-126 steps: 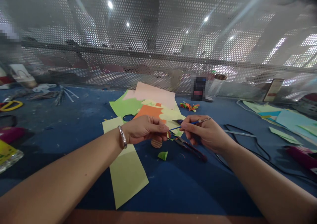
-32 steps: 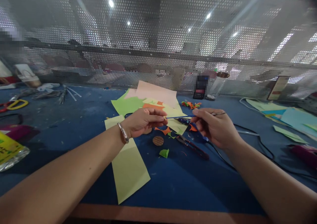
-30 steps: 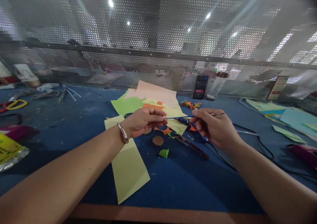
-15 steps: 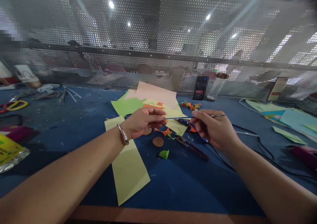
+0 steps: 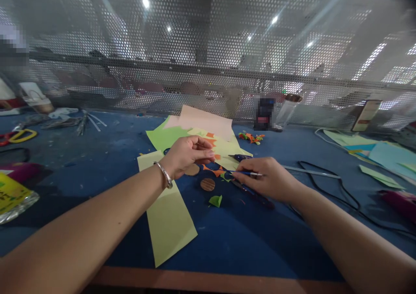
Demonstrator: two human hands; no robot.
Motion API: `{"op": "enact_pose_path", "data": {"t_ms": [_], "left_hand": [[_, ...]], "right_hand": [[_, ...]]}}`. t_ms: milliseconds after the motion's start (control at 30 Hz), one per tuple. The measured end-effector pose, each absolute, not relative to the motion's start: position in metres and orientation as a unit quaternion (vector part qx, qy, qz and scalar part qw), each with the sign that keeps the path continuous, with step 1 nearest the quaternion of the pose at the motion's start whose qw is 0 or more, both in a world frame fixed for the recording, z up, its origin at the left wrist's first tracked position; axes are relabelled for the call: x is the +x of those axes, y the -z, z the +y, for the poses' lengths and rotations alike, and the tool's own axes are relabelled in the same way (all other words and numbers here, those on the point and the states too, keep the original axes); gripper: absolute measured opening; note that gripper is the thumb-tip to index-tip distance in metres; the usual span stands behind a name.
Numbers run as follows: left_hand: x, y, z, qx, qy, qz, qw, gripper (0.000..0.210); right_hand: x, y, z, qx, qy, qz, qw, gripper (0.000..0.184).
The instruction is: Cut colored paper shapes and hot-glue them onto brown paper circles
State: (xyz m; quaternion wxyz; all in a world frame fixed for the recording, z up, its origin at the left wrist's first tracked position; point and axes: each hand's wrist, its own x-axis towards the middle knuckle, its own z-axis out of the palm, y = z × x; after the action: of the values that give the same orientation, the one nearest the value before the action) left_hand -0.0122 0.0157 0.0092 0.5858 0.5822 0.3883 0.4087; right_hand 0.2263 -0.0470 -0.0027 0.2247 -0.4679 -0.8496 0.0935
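Observation:
My right hand [image 5: 273, 179] grips a thin blue-handled brush [image 5: 248, 173] with a silver collar, its handle pointing left. My left hand [image 5: 191, 154], with a silver bracelet at the wrist, has thumb and forefinger pinched together; anything between them is too small to make out. Under the hands lie orange paper scraps [image 5: 212, 170] and a round striped brown disc [image 5: 207, 184]. A second brown disc [image 5: 192, 169] is partly covered by my left hand. Beside my right hand are scissors [image 5: 255, 195], partly in shadow, and a dark blue tool with a pointed tip [image 5: 239, 157].
A pale yellow paper strip [image 5: 172, 229] lies under my left wrist. Pink paper [image 5: 206, 123] and green paper [image 5: 162, 138] are stacked behind. A folded green scrap [image 5: 215, 201] sits in front. Black cable [image 5: 347, 194] loops at right. Yellow-handled scissors [image 5: 24, 136] rest at left.
My right hand has moved down and left, and the brush has turned so its silver collar shows at the right. The brush handle has come away from my left fingertips.

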Motion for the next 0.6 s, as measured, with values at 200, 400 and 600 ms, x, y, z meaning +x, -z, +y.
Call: {"op": "enact_pose_path", "data": {"t_ms": [200, 400, 600], "left_hand": [[-0.011, -0.009, 0.014, 0.588, -0.397, 0.381, 0.593, 0.020], [-0.009, -0.010, 0.009, 0.606, -0.377, 0.386, 0.585, 0.021], [-0.005, -0.009, 0.003, 0.579, -0.340, 0.363, 0.646, 0.022]], "right_hand": [[0.227, 0.002, -0.047, -0.473, -0.035, -0.873, 0.113, 0.021], [0.226, 0.002, -0.048, -0.495, -0.033, -0.852, 0.168, 0.017], [0.219, 0.004, -0.052, -0.483, -0.093, -0.813, 0.311, 0.019]]}}
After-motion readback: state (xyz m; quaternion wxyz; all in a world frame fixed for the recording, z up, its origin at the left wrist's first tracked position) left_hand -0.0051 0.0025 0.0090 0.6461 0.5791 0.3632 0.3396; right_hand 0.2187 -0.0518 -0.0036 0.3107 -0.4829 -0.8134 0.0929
